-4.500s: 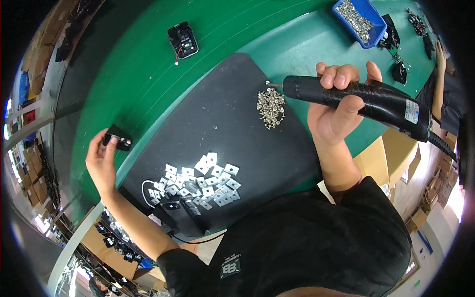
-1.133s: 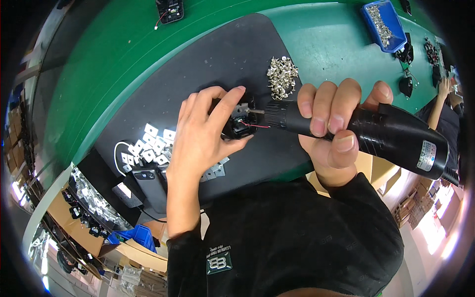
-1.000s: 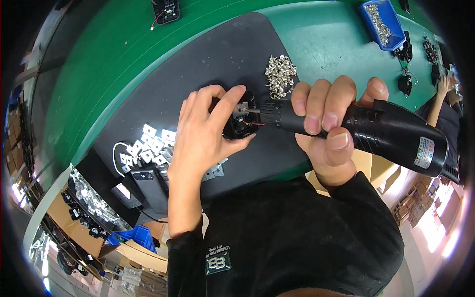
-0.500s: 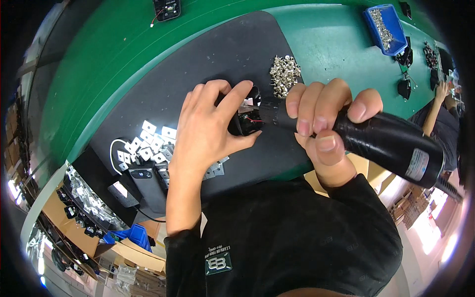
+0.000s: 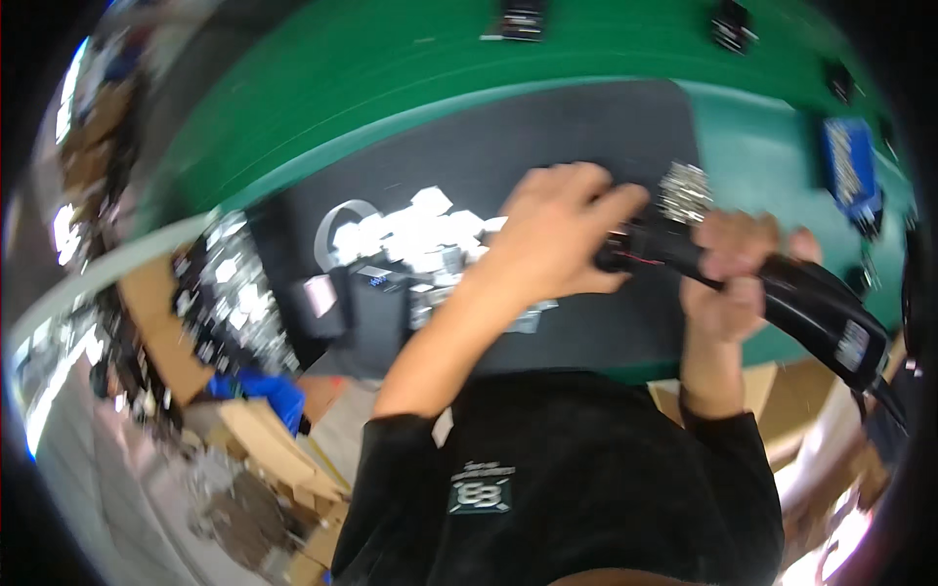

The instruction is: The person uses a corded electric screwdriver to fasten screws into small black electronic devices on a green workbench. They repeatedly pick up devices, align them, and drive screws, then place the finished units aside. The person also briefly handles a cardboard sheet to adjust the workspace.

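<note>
In the head view, the left hand (image 5: 562, 230) grips a small black housing (image 5: 618, 252) between thumb and fingers, above the dark mat (image 5: 410, 151), toward the right half of the bench (image 5: 757, 127). A red wire (image 5: 642, 260) shows at the housing's right side. The right hand (image 5: 733, 264) has its fingers closed around a black power screwdriver (image 5: 826, 313), its nose directed at the housing; blur hides whether the bit touches it.

Work on this piece looks under way, not finished, since tool and housing are both in hand; whether any screw is seated cannot be told. A pile of loose screws (image 5: 685, 193) lies near the mat's right edge, and many pale metal plates (image 5: 415, 239) lie in its left half, so plenty of parts look unused.

Around them, a black device (image 5: 379, 305) sits near the bench's near left corner, below a white cable (image 5: 326, 230). A blue bin (image 5: 852, 171) stands toward the bench's right end. Beyond the far edge, dark units (image 5: 523, 20) lie on a green surface (image 5: 342, 88). The left forearm crosses in front of some plates; nothing visibly blocks the screwdriver.
</note>
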Demonstrator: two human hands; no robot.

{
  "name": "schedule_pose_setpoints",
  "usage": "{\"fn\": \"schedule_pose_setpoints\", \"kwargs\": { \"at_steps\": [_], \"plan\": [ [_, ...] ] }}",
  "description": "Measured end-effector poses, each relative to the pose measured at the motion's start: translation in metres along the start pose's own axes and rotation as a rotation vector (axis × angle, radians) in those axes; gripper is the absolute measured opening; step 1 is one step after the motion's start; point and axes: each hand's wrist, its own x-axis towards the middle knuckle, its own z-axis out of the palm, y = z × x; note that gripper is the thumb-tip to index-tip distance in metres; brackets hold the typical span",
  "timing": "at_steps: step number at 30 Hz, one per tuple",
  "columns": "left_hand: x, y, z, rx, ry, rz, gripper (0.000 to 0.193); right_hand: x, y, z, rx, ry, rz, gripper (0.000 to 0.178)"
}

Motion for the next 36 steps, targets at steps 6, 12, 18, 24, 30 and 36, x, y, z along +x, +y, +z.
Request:
{"fn": "schedule_pose_setpoints", "kwargs": {
  "at_steps": [6, 12, 18, 24, 30, 36],
  "plan": [
    [-0.027, -0.009, -0.045, 0.103, 0.102, -0.13, 0.071, 0.005, -0.017, -0.038, 0.205, 0.137, -0.121, 0.049],
    [-0.115, -0.051, -0.155, 0.294, 0.545, -0.559, 0.076, -0.002, 0.005, -0.017, -0.043, 0.066, 0.006, 0.051],
    [-0.25, -0.106, -0.254, 0.721, 0.903, -0.718, 0.061, 0.003, 0.014, -0.007, -0.126, -0.061, 0.043, 0.053],
    [-0.404, -0.153, -0.328, 0.738, 1.189, -1.139, 0.074, 0.01, 0.017, -0.01, -0.149, 0.054, 0.143, 0.055],
    [-0.421, -0.176, -0.346, 0.519, 0.948, -1.43, 0.074, 0.008, 0.018, -0.011, -0.128, 0.034, 0.139, 0.054],
    [-0.384, -0.162, -0.344, 0.675, 1.035, -1.333, 0.061, 0.008, 0.014, -0.003, -0.166, 0.139, 0.114, 0.063]
  ]
}}
